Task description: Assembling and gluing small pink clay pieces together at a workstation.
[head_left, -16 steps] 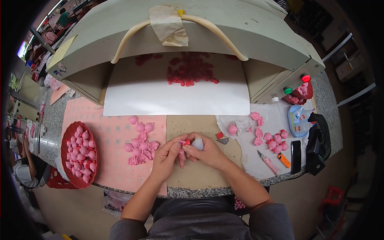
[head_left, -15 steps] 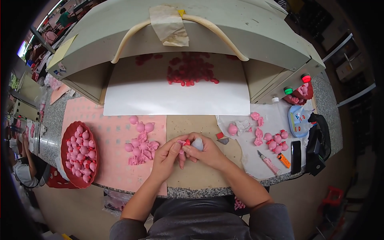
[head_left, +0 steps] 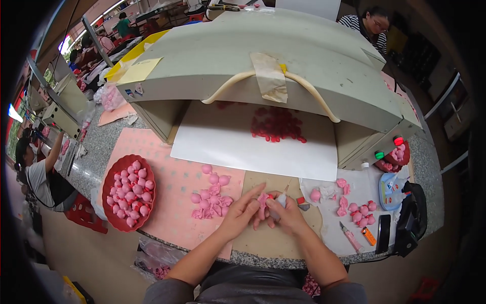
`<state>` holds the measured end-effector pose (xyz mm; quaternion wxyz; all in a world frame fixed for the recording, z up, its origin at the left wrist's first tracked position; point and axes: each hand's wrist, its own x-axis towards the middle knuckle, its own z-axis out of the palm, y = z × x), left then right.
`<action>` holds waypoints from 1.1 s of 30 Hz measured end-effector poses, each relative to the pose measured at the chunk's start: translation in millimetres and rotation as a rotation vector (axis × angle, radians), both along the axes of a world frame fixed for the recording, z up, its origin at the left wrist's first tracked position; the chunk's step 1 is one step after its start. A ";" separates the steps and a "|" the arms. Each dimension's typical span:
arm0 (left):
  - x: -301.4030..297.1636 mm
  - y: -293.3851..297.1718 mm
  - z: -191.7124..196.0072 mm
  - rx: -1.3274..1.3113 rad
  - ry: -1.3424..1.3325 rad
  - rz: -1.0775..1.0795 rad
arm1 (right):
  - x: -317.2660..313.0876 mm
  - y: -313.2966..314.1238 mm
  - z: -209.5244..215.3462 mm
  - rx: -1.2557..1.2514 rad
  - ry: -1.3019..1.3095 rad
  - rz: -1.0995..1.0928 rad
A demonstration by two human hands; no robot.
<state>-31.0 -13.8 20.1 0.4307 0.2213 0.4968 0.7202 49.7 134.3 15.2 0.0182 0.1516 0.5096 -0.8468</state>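
Note:
My left hand [head_left: 242, 215] pinches a small, soft pink ruffled piece [head_left: 262, 200] between thumb and fingers, its index finger stretched out above. Against it, my right hand [head_left: 290, 218] is closed around a small whitish squeeze bottle [head_left: 279, 200] with a thin needle tip pointing up and away. A bit of red shows at the pink piece between the hands; whether the right fingertips also grip it I cannot tell. On the pink mat [head_left: 177, 223] left of my hands lie pink balls [head_left: 204, 194] and crumpled pink pieces [head_left: 198, 214].
A scalloped red bowl [head_left: 105, 195] of pink balls stands left. Ahead, a grey box-shaped machine [head_left: 202, 83] covers a white sheet [head_left: 212, 157] bearing red pieces [head_left: 276, 124]. To the right lie more pink balls [head_left: 362, 215], a tube [head_left: 351, 237], an orange lighter [head_left: 368, 236] and a phone [head_left: 383, 233].
The view has shifted, so the bench appears lower and further right. The bottle in my right hand has tilted, its needle now clearly visible. My left index finger has straightened.

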 end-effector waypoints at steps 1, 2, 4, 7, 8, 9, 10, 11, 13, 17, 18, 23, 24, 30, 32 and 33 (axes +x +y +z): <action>-3.0 -1.0 0.4 0.006 -0.001 -0.007 | 0.4 -0.1 1.9 -0.103 -0.034 -0.060; -3.3 -3.3 -0.4 0.004 0.216 0.104 | 1.4 -2.3 4.2 -0.097 -0.039 -0.059; -10.6 -8.0 -15.0 -0.016 0.492 0.171 | 0.8 -2.8 8.7 -0.225 -0.006 -0.068; -18.2 -1.7 -12.7 0.035 0.880 0.176 | -2.2 -6.6 8.2 -0.292 0.012 -0.073; -17.7 -1.3 -13.7 0.038 0.882 0.175 | -2.9 -9.2 6.6 -0.305 0.012 -0.074; -16.5 -0.7 -14.9 0.032 0.787 0.171 | -4.0 -10.5 5.8 -0.303 0.016 -0.076; -16.7 0.6 -14.1 0.026 0.695 0.166 | -5.5 -11.1 5.7 -0.247 0.015 -0.054; -14.7 0.3 -11.6 0.026 0.697 0.167 | -4.6 -12.4 5.0 -0.193 0.010 -0.030; -12.3 0.0 -2.2 0.093 0.160 0.233 | -3.4 -14.6 10.0 -0.069 0.015 -0.074; -19.1 -4.3 -6.0 0.359 -0.221 0.298 | 0.8 -2.1 14.1 0.141 0.003 -0.072; -17.6 -5.7 -6.4 0.327 -0.292 0.280 | 3.5 1.4 13.9 0.155 -0.015 -0.127; -13.4 -11.2 -21.0 0.350 -0.354 0.165 | 7.0 2.4 5.6 0.455 0.102 -0.196; -14.3 -12.2 -23.6 0.413 -0.420 0.120 | 8.8 1.1 8.2 0.375 0.175 -0.201; -7.5 -4.0 -7.5 0.188 -0.408 0.130 | 14.3 18.1 16.2 0.368 0.120 -0.277; -6.4 -8.3 -12.0 0.216 -0.475 0.103 | 12.2 17.7 15.4 0.321 0.145 -0.320; -8.7 -7.9 -14.6 0.262 -0.510 0.071 | 8.5 19.2 15.0 0.285 0.203 -0.371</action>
